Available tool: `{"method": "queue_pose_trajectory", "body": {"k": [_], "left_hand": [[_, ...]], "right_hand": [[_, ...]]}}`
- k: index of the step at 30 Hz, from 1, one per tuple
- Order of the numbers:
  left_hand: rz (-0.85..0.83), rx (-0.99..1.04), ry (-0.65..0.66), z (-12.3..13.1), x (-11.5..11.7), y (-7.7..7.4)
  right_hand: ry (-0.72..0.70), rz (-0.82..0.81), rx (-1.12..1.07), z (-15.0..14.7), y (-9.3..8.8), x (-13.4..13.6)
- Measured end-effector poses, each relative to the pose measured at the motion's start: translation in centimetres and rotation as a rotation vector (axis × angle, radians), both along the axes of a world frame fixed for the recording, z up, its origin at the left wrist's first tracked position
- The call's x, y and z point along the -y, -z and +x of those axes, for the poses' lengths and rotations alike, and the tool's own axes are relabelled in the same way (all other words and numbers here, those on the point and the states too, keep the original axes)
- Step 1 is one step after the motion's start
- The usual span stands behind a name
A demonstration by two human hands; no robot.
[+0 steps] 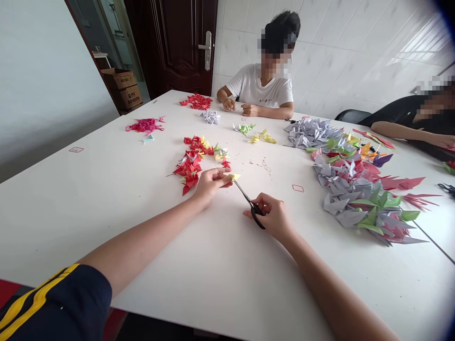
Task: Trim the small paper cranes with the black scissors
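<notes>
Scissors (250,204), one pair, clenched in right hand (273,217), left hand (211,183) pinching one yellow paper piece (234,176).

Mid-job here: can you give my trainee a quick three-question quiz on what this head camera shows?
1. True or false: the right hand holds the black-handled scissors.
2. What does the left hand pinch? A) a small yellow folded paper B) a pencil C) a ruler
3. How many other people sit at the white table?

Key: 1. True. 2. A. 3. Two.
</notes>
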State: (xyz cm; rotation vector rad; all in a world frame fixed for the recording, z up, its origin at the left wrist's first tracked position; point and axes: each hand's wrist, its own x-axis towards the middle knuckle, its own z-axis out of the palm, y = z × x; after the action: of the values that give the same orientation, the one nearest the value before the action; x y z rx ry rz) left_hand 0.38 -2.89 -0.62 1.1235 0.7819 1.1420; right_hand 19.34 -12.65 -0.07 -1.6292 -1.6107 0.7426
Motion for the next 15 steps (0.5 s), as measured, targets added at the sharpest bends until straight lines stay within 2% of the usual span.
{"method": "queue_pose_trajectory", "body": {"k": [9, 15], "left_hand": [[-0.038, 0.003, 0.083, -0.13, 0.27, -0.61], [-0.041, -0.004, 0.109, -0.14, -0.01, -0.31]], "right_hand": [[0.016, -0.006, 0.023, -0.13, -0.3, 0.14], [0.027, 0.007, 0.007, -0.25, -0.16, 0.21]]}}
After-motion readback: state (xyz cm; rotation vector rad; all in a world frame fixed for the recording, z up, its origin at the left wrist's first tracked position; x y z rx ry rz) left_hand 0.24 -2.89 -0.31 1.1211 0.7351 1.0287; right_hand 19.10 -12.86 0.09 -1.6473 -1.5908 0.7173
